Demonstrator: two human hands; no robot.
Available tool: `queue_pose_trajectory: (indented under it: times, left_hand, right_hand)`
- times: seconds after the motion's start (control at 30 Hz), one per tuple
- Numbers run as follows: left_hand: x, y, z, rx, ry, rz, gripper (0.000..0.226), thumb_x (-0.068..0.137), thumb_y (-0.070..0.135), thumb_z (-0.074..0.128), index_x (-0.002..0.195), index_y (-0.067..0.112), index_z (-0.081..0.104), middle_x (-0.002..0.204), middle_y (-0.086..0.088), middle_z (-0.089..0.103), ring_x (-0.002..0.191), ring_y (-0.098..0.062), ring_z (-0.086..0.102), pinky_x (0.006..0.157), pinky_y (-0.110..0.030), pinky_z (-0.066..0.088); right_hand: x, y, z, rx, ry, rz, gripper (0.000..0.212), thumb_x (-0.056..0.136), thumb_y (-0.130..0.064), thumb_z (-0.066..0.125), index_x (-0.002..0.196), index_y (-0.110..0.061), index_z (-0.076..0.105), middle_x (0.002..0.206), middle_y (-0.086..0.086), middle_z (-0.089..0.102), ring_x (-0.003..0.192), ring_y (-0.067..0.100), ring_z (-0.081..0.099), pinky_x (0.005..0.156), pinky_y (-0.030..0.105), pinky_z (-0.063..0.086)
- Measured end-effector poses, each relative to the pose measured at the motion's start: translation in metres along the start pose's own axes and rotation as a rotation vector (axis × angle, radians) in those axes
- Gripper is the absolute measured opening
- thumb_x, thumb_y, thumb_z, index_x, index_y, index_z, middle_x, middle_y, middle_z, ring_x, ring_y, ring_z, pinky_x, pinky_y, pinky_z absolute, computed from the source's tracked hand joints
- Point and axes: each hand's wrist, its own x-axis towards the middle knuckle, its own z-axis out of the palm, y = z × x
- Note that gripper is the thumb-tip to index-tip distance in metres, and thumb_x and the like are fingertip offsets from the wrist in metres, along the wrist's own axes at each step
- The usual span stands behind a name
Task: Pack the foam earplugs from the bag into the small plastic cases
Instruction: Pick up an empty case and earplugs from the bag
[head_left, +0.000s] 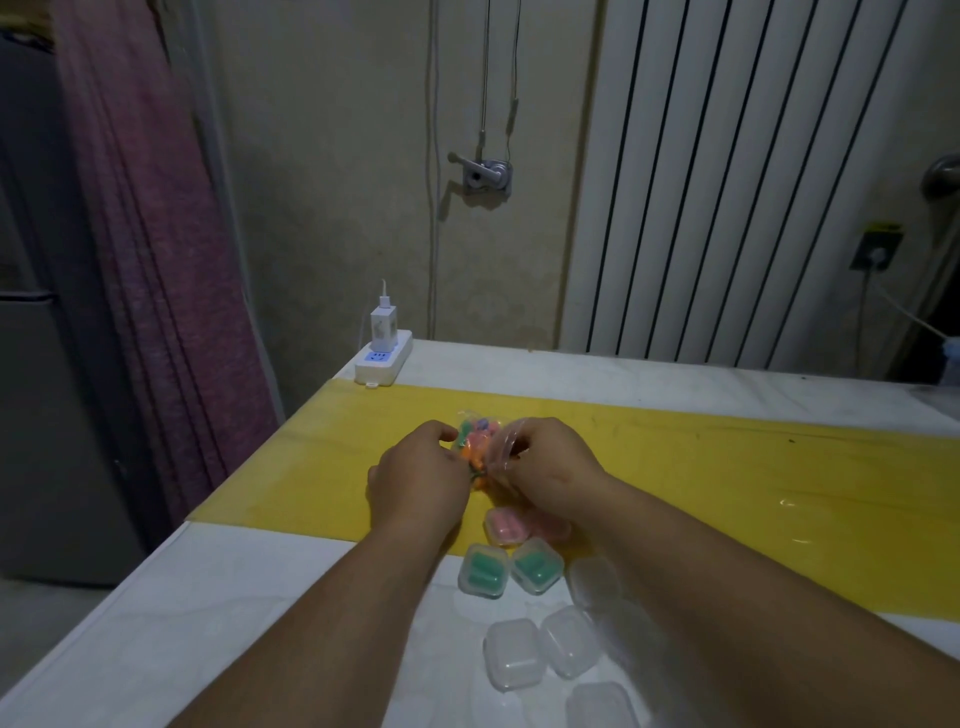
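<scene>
A clear plastic bag (480, 441) of mixed orange, green, pink and blue foam earplugs lies on the yellow strip of the table. My left hand (418, 475) pinches the bag's left edge. My right hand (545, 467) pinches its right edge, fingers curled on the plastic. Just below the hands sits a small case with pink earplugs (504, 525). Two cases with green earplugs (483, 570) (536, 565) lie in front of it. Several clear cases with nothing visible inside, such as one (513, 652) and another (569, 642), lie nearer to me, partly hidden by my right forearm.
A white power strip (383, 361) with a charger plugged in stands at the table's far left corner. The white table (260, 597) drops off on the left. A pink curtain (156, 234) hangs at the left, and a white radiator (727, 182) stands behind the table.
</scene>
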Motion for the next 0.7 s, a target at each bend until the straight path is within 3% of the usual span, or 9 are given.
queue_pose_trajectory:
  times: [0.1,0.2,0.3,0.43,0.6,0.7]
  left_hand:
    - [0.001,0.0,0.0,-0.003,-0.004,-0.001,0.029,0.088,0.021,0.053,0.112,0.032,0.063,0.097,0.002,0.07,0.093,-0.023,0.06,0.088,-0.039,0.046]
    - [0.001,-0.003,0.001,-0.004,-0.016,0.005,0.028,0.087,0.022,0.054,0.111,0.033,0.063,0.094,0.004,0.07,0.092,-0.023,0.06,0.088,-0.039,0.046]
    - [0.002,-0.003,0.002,0.002,-0.022,0.013,0.027,0.088,0.023,0.055,0.112,0.033,0.062,0.094,0.004,0.07,0.093,-0.023,0.061,0.088,-0.04,0.047]
    - [0.003,-0.003,0.003,0.004,-0.018,0.016,0.026,0.09,0.023,0.056,0.113,0.034,0.061,0.096,0.003,0.07,0.094,-0.023,0.061,0.088,-0.041,0.047]
    - [0.003,-0.004,0.003,0.003,-0.007,0.014,0.027,0.089,0.022,0.056,0.112,0.035,0.061,0.093,0.004,0.07,0.091,-0.022,0.061,0.087,-0.04,0.048]
    - [0.004,-0.005,0.004,0.005,-0.006,0.008,0.028,0.088,0.022,0.055,0.111,0.036,0.061,0.094,0.004,0.07,0.091,-0.023,0.061,0.087,-0.039,0.048]
  right_hand:
    - [0.003,0.0,0.001,-0.052,-0.052,-0.029,0.032,0.079,-0.007,0.064,0.059,-0.032,0.064,0.089,0.002,0.075,0.089,0.019,0.067,0.087,0.035,0.054]
    - [0.007,0.0,0.001,-0.123,-0.079,0.003,0.019,0.085,-0.008,0.058,0.079,-0.013,0.076,0.093,0.008,0.074,0.091,0.022,0.066,0.08,0.031,0.054]
    - [0.008,-0.002,0.003,-0.155,-0.093,0.0,0.023,0.087,-0.005,0.055,0.092,-0.011,0.077,0.1,0.007,0.073,0.094,0.02,0.064,0.074,0.025,0.046]
    - [0.012,-0.005,0.007,-0.122,-0.066,0.048,0.025,0.085,-0.004,0.056,0.072,-0.018,0.073,0.094,0.008,0.074,0.093,0.022,0.068,0.078,0.029,0.052]
    - [0.019,-0.003,0.011,-0.072,-0.082,0.076,0.011,0.079,-0.013,0.067,0.077,-0.019,0.076,0.088,0.006,0.076,0.088,0.024,0.07,0.083,0.037,0.057]
    - [0.018,-0.009,0.009,-0.307,-0.178,0.002,0.02,0.091,-0.016,0.058,0.101,-0.009,0.074,0.099,0.013,0.073,0.098,0.028,0.067,0.085,0.036,0.054]
